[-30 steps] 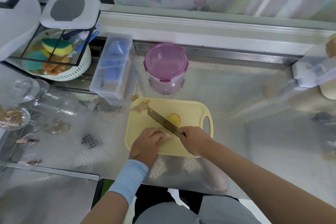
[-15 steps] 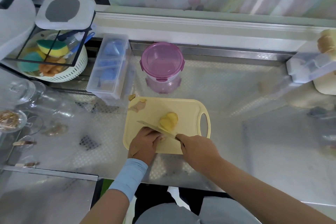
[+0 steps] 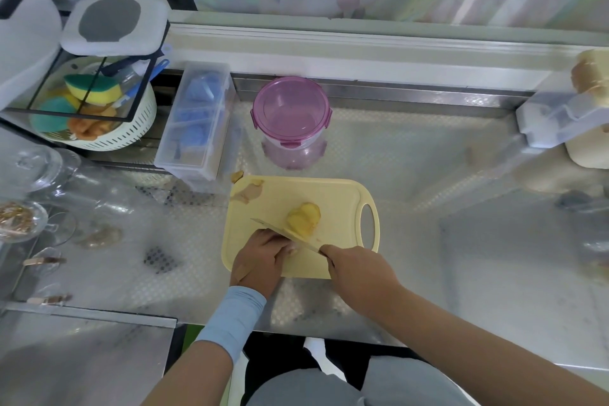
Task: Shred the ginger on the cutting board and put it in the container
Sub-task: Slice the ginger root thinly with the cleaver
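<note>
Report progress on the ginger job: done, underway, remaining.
Done: peel scraps lie at the far corner of the cutting board, and cut ginger is piled mid-board. Underway: the right hand holds the knife across the board while the left hand grips a small piece at the blade. Left: no shreds visible yet, and the container is lidded, seemingly empty.

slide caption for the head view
Right hand holds a steel knife by sliced yellow ginger on a yellow plastic cutting board, left hand curled alongside

The steel counter (image 3: 412, 175) before me carries the yellow cutting board (image 3: 333, 198) near, the pink-lidded container (image 3: 291, 119) just beyond it, a clear box (image 3: 197, 122) to its left, and a ginger scrap (image 3: 236, 176) by the board's far-left corner.
</note>
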Demonstrator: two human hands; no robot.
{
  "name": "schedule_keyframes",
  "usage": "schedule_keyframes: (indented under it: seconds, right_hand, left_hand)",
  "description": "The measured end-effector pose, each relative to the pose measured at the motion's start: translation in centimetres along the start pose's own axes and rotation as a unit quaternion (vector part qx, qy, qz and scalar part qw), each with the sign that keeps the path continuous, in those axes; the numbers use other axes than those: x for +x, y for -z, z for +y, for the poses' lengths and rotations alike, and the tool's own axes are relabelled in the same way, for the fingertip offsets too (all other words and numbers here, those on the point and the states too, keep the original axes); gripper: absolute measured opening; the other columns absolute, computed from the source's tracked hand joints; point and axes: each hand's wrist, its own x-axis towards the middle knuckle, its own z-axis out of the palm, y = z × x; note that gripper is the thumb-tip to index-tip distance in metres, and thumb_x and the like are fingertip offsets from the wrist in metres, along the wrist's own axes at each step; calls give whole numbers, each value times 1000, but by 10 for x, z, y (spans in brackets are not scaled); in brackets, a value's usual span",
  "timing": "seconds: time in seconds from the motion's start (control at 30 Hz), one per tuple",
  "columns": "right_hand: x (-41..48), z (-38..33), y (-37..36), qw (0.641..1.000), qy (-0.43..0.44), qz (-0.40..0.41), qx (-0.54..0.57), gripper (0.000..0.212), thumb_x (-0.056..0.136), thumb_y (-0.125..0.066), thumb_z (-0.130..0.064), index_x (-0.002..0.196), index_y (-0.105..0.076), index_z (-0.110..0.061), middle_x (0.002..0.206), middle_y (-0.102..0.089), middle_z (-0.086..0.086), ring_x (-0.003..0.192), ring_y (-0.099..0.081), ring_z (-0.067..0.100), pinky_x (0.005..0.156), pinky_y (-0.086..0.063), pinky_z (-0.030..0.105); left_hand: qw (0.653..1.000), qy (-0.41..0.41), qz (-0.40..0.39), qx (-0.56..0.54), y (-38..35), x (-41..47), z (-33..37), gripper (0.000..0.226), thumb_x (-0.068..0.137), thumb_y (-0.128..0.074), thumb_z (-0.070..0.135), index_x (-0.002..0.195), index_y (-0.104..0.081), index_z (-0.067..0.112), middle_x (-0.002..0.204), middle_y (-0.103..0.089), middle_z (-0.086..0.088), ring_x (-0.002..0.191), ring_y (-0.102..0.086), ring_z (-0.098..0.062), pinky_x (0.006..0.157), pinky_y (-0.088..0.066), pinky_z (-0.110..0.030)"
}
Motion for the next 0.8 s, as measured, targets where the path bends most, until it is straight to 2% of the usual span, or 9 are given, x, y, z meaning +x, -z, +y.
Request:
schedule_keyframes:
  seconds: [0.17, 0.4, 0.53, 0.8]
  right_hand:
    - [4, 0, 0, 1000, -6, -14, 14, 35, 100, -39, -10, 127, -54, -26, 69, -47, -1, 59, -49, 25, 49, -36, 31]
    - [9, -2, 0, 999, -20, -38, 34, 35, 101, -36, -11, 126, -57, -23, 74, -50, 0, 67, -57, 29, 57, -46, 33]
    - [10, -3, 2, 998, -17, -43, 33, 36, 101, -36, -9, 128, -56, -24, 70, -45, -3, 64, -53, 27, 57, -45, 33]
    - [6, -1, 7, 998, -12, -53, 32, 37, 101, -36, -9, 129, -56, -21, 76, -52, 0, 68, -57, 28, 59, -48, 34]
  left_hand:
    - [1000, -14, 2, -3, 3, 2, 1, 29, 85, -52, 32, 82, -76, 15, 90, -69, -1, 91, -50, -12, 77, -34, -13]
    - [1000, -19, 18, 0, 4, 2, 4, 28, 84, -53, 32, 81, -76, 16, 89, -69, 0, 90, -50, -10, 76, -33, -10]
    - [999, -27, 31, 2, 3, 3, 3, 29, 84, -53, 33, 80, -76, 15, 87, -70, -1, 88, -51, -11, 73, -41, -18]
    - [999, -37, 37, 9, 2, 3, -1, 29, 83, -53, 33, 78, -76, 17, 86, -70, 0, 88, -51, -11, 72, -40, -17]
